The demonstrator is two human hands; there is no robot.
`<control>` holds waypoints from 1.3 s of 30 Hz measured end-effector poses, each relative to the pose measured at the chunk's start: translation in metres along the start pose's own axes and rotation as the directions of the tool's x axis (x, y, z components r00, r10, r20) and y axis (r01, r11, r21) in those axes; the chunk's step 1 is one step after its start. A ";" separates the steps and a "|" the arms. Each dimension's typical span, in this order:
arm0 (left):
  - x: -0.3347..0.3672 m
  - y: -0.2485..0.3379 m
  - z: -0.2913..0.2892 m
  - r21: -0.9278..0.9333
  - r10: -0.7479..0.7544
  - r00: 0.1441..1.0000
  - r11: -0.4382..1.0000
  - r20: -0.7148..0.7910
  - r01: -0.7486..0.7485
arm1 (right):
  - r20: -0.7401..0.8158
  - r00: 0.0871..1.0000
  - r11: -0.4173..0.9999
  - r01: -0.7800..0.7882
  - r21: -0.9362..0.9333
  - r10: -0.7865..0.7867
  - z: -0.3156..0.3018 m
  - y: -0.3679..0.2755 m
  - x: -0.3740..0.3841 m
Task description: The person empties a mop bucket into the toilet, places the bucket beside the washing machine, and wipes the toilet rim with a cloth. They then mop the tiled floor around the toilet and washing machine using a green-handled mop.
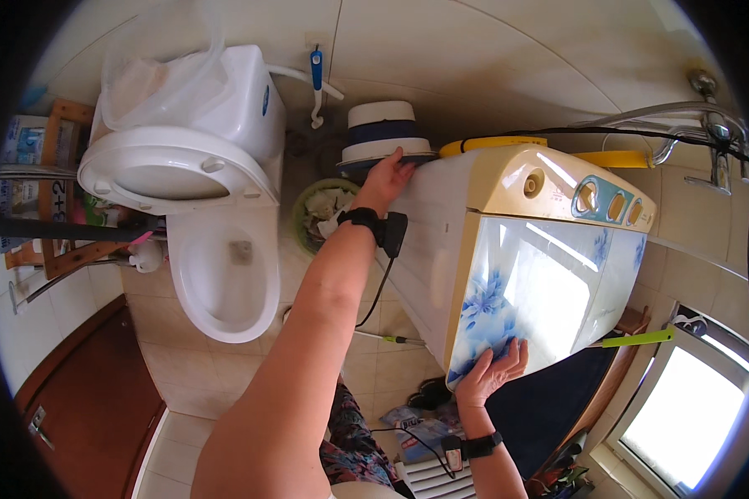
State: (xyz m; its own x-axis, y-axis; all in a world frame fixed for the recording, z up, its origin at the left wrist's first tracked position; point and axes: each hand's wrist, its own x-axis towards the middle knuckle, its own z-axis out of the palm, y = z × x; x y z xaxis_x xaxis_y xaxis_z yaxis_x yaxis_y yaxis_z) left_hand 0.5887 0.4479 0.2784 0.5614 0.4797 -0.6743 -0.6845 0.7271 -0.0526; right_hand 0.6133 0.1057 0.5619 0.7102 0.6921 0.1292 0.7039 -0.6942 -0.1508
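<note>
My left hand (pixel 383 182) reaches far forward along the side of a twin-tub style washing machine (pixel 429 212). Its thumb and fingers close at the dark rim of a stack of round white and dark blue basins (pixel 380 133), which stands between the machine and the wall; some fingertips are hidden. On the near corner of the machine's glossy, blue-flowered lid (pixel 495 299) rests my right hand (pixel 493 374), fingers spread over the surface. Below my left wrist is a green waste bin (pixel 302 226) with crumpled paper inside.
A white toilet (pixel 225 274) with raised lid stands on the left. A blue-handled brush (pixel 316 71) hangs on the wall. Yellow items (pixel 493 145) and hoses (pixel 641 116) lie behind the machine. A green handle (pixel 637 338) sticks out at its right. A brown door (pixel 83 399) is lower left.
</note>
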 end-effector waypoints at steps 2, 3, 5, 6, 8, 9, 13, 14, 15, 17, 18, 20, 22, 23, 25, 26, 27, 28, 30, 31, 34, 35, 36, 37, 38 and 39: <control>0.001 0.001 -0.003 0.175 0.012 0.999 0.985 -0.036 -0.005 | 0.016 1.000 1.000 0.004 -0.011 -0.003 0.000 -0.001 0.000; -0.002 0.003 -0.005 0.254 -0.002 0.999 0.967 -0.044 0.013 | 0.020 1.000 1.000 0.006 -0.008 -0.006 -0.001 -0.001 0.000; -0.017 0.012 -0.011 0.454 -0.019 0.997 0.890 -0.075 0.051 | 0.016 1.000 1.000 0.001 -0.001 -0.001 -0.001 -0.002 0.000; -0.026 0.016 -0.011 0.546 -0.031 0.995 0.835 -0.090 0.075 | 0.011 1.000 1.000 -0.003 0.005 0.002 0.000 -0.002 0.000; -0.053 0.018 -0.015 0.918 0.329 0.935 0.395 -0.130 -0.011 | 0.015 1.000 1.000 -0.008 -0.001 0.008 0.000 -0.002 0.000; -0.064 0.018 -0.016 0.995 0.500 0.865 0.102 -0.041 -0.013 | 0.014 1.000 1.000 -0.010 0.000 0.010 0.000 -0.002 0.000; -0.074 0.031 -0.006 0.700 0.625 0.367 -0.706 0.689 -0.113 | 0.034 0.999 1.000 -0.001 0.015 0.001 0.001 0.001 0.001; -0.068 0.033 -0.002 0.618 0.562 0.352 -0.784 0.749 -0.064 | 0.033 0.999 1.000 -0.002 0.015 0.002 0.001 0.001 0.000; -0.061 0.036 0.002 0.526 0.490 0.342 -0.850 0.802 -0.013 | 0.033 0.999 1.000 -0.005 0.017 0.004 0.001 0.002 0.000; -0.049 0.047 0.007 0.427 0.351 0.469 -0.902 0.810 -0.062 | 0.031 0.999 1.000 0.009 0.006 -0.009 0.001 0.002 -0.001; -0.048 0.050 0.007 0.384 0.280 0.541 -0.919 0.793 -0.087 | 0.031 0.999 1.000 0.014 0.003 -0.014 0.001 0.002 0.000; -0.051 0.059 0.008 0.251 0.151 0.605 -0.964 0.782 -0.084 | 0.032 0.999 1.000 0.014 0.005 -0.014 0.000 0.002 -0.001; -0.063 0.068 0.009 0.173 0.071 0.651 -0.981 0.755 -0.093 | 0.027 1.000 1.000 0.014 0.012 -0.014 0.000 0.002 0.000; -0.072 0.072 0.009 0.162 0.055 0.663 -0.981 0.747 -0.102 | 0.025 1.000 1.000 0.015 0.015 -0.016 0.000 0.002 0.000; -0.085 0.082 0.013 0.133 0.031 0.681 -0.986 0.731 -0.097 | 0.022 1.000 1.000 0.017 0.022 -0.017 -0.001 0.002 0.000; -0.090 0.087 0.014 0.110 0.023 0.686 -0.990 0.728 -0.084 | 0.017 1.000 0.999 0.017 0.028 -0.017 0.000 0.002 0.000; -0.093 0.092 0.015 0.089 0.016 0.691 -0.993 0.723 -0.071 | 0.014 1.000 0.999 0.019 0.035 -0.020 0.000 0.003 0.000; -0.094 0.097 0.016 0.081 0.013 0.665 -0.994 0.747 -0.072 | 0.013 1.000 0.999 0.019 0.032 -0.020 0.000 0.003 0.001; -0.091 0.104 0.015 0.075 0.018 0.639 -0.995 0.769 -0.062 | 0.008 1.000 0.999 0.026 0.034 -0.026 0.000 0.004 0.000; -0.088 0.106 0.013 0.087 0.025 0.637 -0.994 0.771 -0.066 | 0.012 1.000 0.999 0.021 0.029 -0.022 0.000 0.004 0.000; -0.078 0.110 0.006 0.154 0.082 0.702 -0.987 0.708 -0.040 | 0.010 1.000 1.000 0.012 0.028 -0.013 0.001 0.006 0.000; -0.075 0.111 0.004 0.177 0.103 0.715 -0.984 0.692 -0.029 | 0.007 1.000 1.000 0.010 0.028 -0.010 0.001 0.006 0.000; -0.074 0.111 0.001 0.203 0.121 0.738 -0.979 0.664 -0.021 | 0.006 1.000 1.000 0.009 0.028 -0.009 0.002 0.006 0.000; -0.074 0.112 0.000 0.209 0.127 0.721 -0.978 0.681 -0.026 | 0.004 1.000 1.000 0.008 0.030 -0.009 0.002 0.007 0.000; -0.076 0.114 -0.002 0.218 0.127 0.716 -0.975 0.686 -0.036 | 0.005 1.000 1.000 0.006 0.031 -0.006 0.002 0.007 0.000; -0.078 0.115 -0.003 0.227 0.128 0.712 -0.973 0.690 -0.045 | 0.004 1.000 0.999 0.005 0.036 -0.005 0.003 0.007 -0.001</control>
State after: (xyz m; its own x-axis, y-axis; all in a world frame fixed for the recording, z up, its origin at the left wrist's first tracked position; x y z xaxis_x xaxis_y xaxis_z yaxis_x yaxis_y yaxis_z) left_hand 0.4643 0.4925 0.3227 0.6333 0.7736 0.0216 0.7460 -0.6177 0.2488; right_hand 0.6179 0.1006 0.5580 0.7066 0.6963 0.1262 0.7063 -0.6832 -0.1853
